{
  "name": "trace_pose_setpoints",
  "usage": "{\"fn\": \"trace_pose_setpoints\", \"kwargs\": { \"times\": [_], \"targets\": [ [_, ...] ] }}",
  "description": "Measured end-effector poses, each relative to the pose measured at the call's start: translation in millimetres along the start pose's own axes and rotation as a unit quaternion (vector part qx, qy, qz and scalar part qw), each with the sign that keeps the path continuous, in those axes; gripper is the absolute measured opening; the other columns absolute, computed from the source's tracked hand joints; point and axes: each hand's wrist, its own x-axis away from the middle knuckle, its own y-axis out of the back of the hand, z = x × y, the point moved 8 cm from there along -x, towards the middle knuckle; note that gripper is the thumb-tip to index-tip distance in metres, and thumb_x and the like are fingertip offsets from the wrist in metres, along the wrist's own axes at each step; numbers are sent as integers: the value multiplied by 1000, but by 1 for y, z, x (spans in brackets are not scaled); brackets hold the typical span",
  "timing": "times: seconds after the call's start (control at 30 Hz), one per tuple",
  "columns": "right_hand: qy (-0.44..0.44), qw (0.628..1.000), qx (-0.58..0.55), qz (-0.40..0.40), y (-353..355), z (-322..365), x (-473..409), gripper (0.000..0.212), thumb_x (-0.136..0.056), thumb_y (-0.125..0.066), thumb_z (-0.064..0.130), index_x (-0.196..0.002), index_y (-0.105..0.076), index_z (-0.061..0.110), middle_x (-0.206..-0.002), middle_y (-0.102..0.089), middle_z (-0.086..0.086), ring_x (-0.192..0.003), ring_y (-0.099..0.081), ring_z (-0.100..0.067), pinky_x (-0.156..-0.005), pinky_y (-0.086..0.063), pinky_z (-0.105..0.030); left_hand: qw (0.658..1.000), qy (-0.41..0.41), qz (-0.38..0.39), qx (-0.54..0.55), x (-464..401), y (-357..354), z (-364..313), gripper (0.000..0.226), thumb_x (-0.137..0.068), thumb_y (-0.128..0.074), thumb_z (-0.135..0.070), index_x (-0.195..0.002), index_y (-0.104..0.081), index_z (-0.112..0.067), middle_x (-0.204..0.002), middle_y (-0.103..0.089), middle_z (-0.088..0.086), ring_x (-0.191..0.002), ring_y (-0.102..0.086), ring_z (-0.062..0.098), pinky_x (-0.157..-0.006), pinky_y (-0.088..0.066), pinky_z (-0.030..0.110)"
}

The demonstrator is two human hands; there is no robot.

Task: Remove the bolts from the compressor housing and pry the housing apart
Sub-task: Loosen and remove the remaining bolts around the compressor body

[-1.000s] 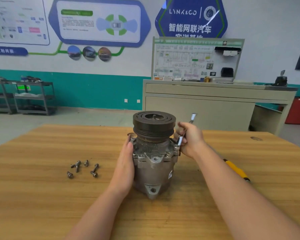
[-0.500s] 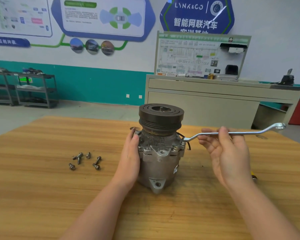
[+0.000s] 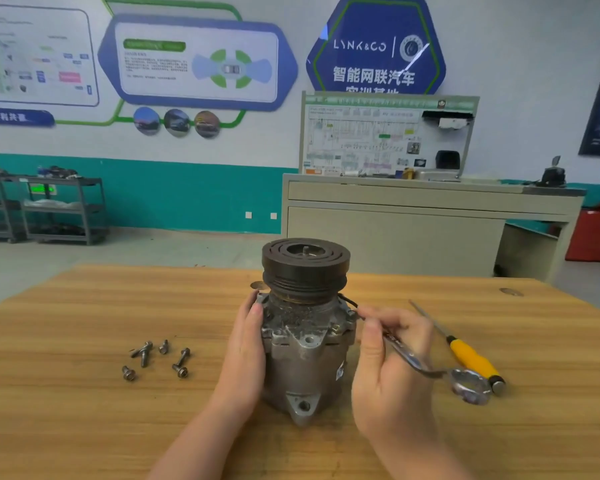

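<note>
The left hand [image 3: 245, 355] is laid flat against the left flank of the grey cast-metal compressor housing [image 3: 307, 362], fingers straight and pointing up, the fingertips reaching the upper flange. The right hand [image 3: 390, 362] is curled around the shank of a polished steel ring spanner [image 3: 430, 365], which is grasped between thumb and fingers just beside the housing's right side. The spanner's long axis is seen to run from the top right corner of the housing, where its far end is hidden behind the fingers, down and to the right; its near ring end [image 3: 470, 386] is held above the tabletop, close to the camera.

The housing is stood upright on the light wooden table [image 3: 84, 427], near the middle, its long axis vertical. Its surface is dull and stained, with grime on the upper part. A dark grooved round pulley [image 3: 305, 268] is carried on top, its open face turned upward. A mounting lug with a hole is turned toward the camera at the base, and a second bored lug is seen higher on the front. A thin black wire is visible at the upper right shoulder.

Five loose steel flanged bolts [image 3: 156, 358] are counted on the table to the left of the housing, well apart from it, lying in a loose cluster at different angles. One screwdriver with a yellow handle [image 3: 471, 358] is laid to the right, its thin shaft pointing away from the camera and to the left, its handle end passing just behind the spanner's ring.
</note>
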Motion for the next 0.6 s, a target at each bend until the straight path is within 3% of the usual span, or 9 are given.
{"fn": "trace_pose_setpoints", "kwargs": {
  "times": [0.07, 0.17, 0.27, 0.4, 0.5, 0.6],
  "targets": [
    [-109, 986, -92, -87, 12, -17, -4, 3, -96, -38, 28, -97, -37, 31, -82, -65, -4, -60, -56, -8, -58, -46, -15, 1000, 6, -2, -3, 1, 0, 0, 79, -83, -24, -73, -150, -37, -33, -147, -49, -7, -138, -40, 10, -119, -29, 45],
    [-323, 891, -230, -221, 18, -70, -8, 13, -88, -35, 10, -90, -37, 22, -59, -65, -6, -39, -43, -12, -40, -35, -19, 1000, 5, 0, 1, 2, -1, -1, 78, -83, -24, -73, -147, -41, -32, -143, -53, -9, -135, -44, 8, -118, -31, 45],
    [-473, 811, -302, -163, -5, -118, -20, 13, -89, -29, -2, -89, -39, 6, -46, -55, -7, -30, -33, -13, -35, -24, -16, 1000, 8, 4, 11, 3, -2, -3, 73, -85, -26, -69, -143, -47, -29, -138, -58, -7, -132, -48, 10, -116, -34, 45],
    [-589, 714, -379, -6, -54, -142, -25, 19, -92, -29, 2, -78, -36, 12, -42, -44, -3, -28, -29, -11, -33, -20, -14, 1000, 7, 11, 11, 3, -2, -5, 66, -89, -27, -64, -138, -52, -29, -134, -61, -8, -129, -52, 10, -115, -35, 45],
    [-597, 678, -421, 83, -77, -139, -25, 20, -91, -30, 4, -75, -35, 14, -44, -40, 1, -30, -30, -10, -31, -21, -16, 999, 21, 6, 23, 1, 0, -2, 65, -86, -31, -65, -137, -54, -32, -133, -62, -10, -129, -51, 9, -116, -34, 45],
    [-598, 659, -453, 52, -65, -135, -26, 22, -93, -34, 8, -73, -42, 11, -48, -50, 0, -34, -39, -9, -33, -29, -17, 998, 41, 7, 52, -2, 1, 3, 67, -79, -40, -67, -134, -56, -33, -130, -64, -8, -127, -55, 12, -114, -36, 47]
  ]
}}
